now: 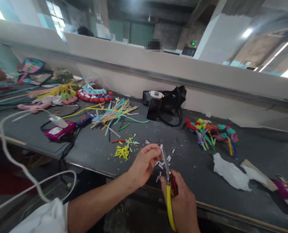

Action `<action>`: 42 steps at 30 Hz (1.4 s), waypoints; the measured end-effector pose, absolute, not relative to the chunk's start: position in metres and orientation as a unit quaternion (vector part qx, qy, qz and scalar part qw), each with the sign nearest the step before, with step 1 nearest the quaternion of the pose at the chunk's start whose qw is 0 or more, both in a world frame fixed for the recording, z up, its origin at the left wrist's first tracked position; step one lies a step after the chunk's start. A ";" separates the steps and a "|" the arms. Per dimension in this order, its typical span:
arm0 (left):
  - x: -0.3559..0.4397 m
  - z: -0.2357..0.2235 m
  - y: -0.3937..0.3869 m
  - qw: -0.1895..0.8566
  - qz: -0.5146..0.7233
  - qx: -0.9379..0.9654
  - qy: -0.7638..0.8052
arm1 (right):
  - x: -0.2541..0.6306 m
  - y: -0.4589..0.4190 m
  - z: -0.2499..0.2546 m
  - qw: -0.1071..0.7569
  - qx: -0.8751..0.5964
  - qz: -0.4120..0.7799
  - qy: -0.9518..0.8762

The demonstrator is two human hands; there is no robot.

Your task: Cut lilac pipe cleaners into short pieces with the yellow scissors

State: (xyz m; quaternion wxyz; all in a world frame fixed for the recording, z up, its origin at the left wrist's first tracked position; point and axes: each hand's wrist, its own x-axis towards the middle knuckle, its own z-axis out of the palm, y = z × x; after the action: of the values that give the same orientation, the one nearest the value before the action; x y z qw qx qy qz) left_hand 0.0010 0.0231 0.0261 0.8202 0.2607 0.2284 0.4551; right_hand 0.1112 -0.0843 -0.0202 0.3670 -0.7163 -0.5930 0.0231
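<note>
My left hand (146,163) is closed in a pinch at the table's front, holding a small pale lilac strip piece (161,146) between thumb and fingertips. My right hand (181,200) grips scissors (168,194) with yellow and red handles. Their metal blades point up and away from me, right beside the left fingertips and the strip. Short lilac pieces (160,166) lie scattered under and around both hands. To the left is a heap of cut yellow pieces (122,152), with pale green bits (131,141) and a red strip (118,141) close to it.
Long coloured strips (117,111) lie farther back, near a purple hot-glue gun (60,129) with a white cable. A black bag (173,100) with a phone (154,108) stands against the partition. Colourful flowers (210,131), white film (231,171) and another purple tool (287,194) are at right.
</note>
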 end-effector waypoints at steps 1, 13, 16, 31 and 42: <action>0.001 0.026 0.022 0.820 0.457 0.260 0.225 | 0.111 -0.084 -0.020 0.366 -0.716 0.021 -0.594; 0.004 0.023 0.020 0.823 0.461 0.247 0.220 | 0.110 -0.084 -0.023 0.373 -0.706 0.009 -0.602; 0.004 0.023 0.020 0.821 0.463 0.253 0.218 | 0.109 -0.084 -0.022 0.383 -0.699 0.013 -0.604; 0.004 0.022 0.022 0.815 0.463 0.264 0.229 | 0.108 -0.084 -0.022 0.398 -0.686 0.084 -0.603; -0.002 0.018 0.038 0.653 0.481 0.472 0.346 | 0.119 -0.082 -0.021 0.378 -0.723 0.070 -0.574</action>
State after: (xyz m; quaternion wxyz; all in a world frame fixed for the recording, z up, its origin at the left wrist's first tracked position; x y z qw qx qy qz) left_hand -0.0025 0.0384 0.0182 0.6528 0.4724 0.3459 0.4807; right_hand 0.1192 -0.0818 -0.0215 0.3784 -0.7232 -0.5735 0.0696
